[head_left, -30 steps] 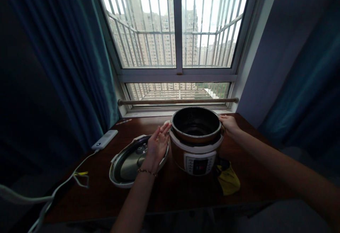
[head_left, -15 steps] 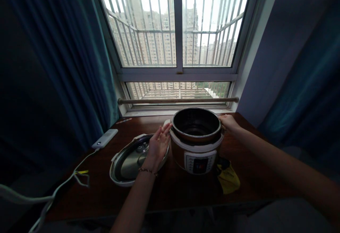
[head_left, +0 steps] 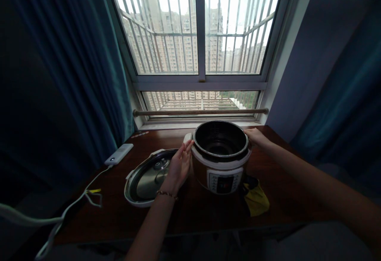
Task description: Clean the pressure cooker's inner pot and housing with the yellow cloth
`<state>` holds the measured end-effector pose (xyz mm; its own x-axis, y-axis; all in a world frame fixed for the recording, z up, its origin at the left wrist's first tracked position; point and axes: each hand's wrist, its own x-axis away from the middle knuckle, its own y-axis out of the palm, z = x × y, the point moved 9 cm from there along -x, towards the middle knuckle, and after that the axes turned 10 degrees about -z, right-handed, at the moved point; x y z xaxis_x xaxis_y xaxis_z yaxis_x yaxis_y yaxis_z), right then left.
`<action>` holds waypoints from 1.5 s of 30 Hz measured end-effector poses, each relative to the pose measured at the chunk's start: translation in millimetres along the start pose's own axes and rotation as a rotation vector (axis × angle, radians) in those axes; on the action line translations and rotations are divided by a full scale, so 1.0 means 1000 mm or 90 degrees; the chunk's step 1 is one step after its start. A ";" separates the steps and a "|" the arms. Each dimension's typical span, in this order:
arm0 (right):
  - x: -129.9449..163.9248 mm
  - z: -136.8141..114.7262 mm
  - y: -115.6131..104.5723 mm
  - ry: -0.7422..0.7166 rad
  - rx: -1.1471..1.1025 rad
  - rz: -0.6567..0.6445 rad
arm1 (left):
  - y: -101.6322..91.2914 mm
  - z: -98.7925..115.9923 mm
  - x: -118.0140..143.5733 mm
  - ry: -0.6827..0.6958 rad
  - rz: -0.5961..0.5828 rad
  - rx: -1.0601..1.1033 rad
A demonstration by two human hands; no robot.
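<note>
Two hands on the pot right now, one per side. Your left hand (head_left: 179, 164) has its fingers loosely spread and laid against the left rim of the inner pot (head_left: 220, 140), thumb side up, a thin bracelet (head_left: 167, 193) at the wrist. Your right hand (head_left: 257, 137) is curled over the right rim, fingers touching the edge; how tight that grip is, I can't tell from here. The inner pot sits inside the pressure cooker (head_left: 222, 166), dark and open on top, with the control panel (head_left: 224, 182) facing you. The cooker stands near the back middle of the dark wooden counter (head_left: 190, 213), just below the window (head_left: 199, 27).

The lid (head_left: 149, 177) lies upside down on the counter just left of the cooker, partly behind your left wrist. A yellow cloth (head_left: 256, 200) is bunched up at the cooker's right front foot, touching it. Further left there's a white power bank (head_left: 118, 154) near the curtain (head_left: 89, 74), with a white cable (head_left: 80, 199) trailing off toward the counter's front left edge.
</note>
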<state>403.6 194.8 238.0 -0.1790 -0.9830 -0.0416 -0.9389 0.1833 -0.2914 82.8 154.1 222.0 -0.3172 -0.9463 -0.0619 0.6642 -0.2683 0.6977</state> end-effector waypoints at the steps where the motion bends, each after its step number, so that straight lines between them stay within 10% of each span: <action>1: -0.001 -0.001 0.001 -0.001 0.009 -0.007 | 0.000 -0.002 0.001 -0.001 0.004 -0.015; 16: 0.027 -0.037 -0.001 -0.100 0.090 0.047 | 0.000 0.007 0.002 0.122 0.017 -0.267; 24: 0.126 -0.077 0.015 -0.220 -0.101 0.039 | 0.018 0.029 0.072 0.112 -0.058 -0.522; 28: 0.179 -0.020 0.077 -0.017 -0.272 -0.091 | -0.029 -0.030 0.130 -0.136 -0.083 -0.508; 33: 0.216 0.063 0.221 0.291 -0.522 -0.275 | -0.129 -0.085 0.174 -0.245 0.066 -0.466; 38: 0.202 0.083 0.319 0.427 -0.674 -0.279 | -0.212 -0.062 0.181 -0.205 0.237 -0.455; 45: 0.160 0.076 0.362 0.411 -0.706 -0.216 | -0.277 -0.042 0.171 -0.128 0.385 -0.230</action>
<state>57.5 102.9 53.3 0.2932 -0.8558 0.4262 -0.6504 0.1482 0.7450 -126.9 59.5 -12.0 0.0801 -0.9058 0.4160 0.9333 0.2148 0.2879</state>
